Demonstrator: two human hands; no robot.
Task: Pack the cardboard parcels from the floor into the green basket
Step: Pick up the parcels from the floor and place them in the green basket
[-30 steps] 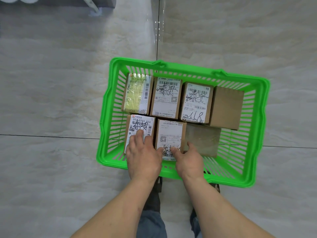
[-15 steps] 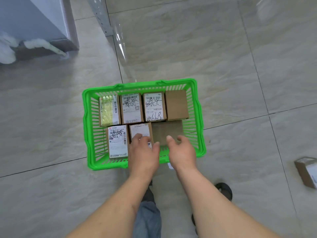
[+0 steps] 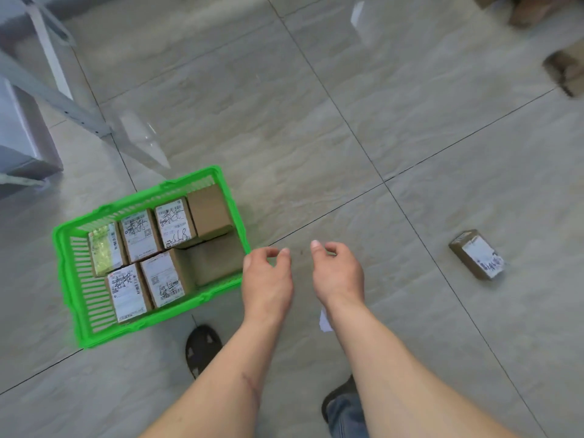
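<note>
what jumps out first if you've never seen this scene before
The bright green basket at lower left grabs the eye, packed with labelled cardboard parcels in two rows. Beside it, two bare hands, left and right, hover empty over the grey tiled floor. One lone parcel lies on the tiles to the right.

Left of the left hand (image 3: 267, 281), one basket parcel's label (image 3: 175, 224) shows handwritten "68"; the other labels are unreadable

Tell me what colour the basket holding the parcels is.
Bright green basket, with slotted plastic walls; seen from the head view, the only one.
</note>
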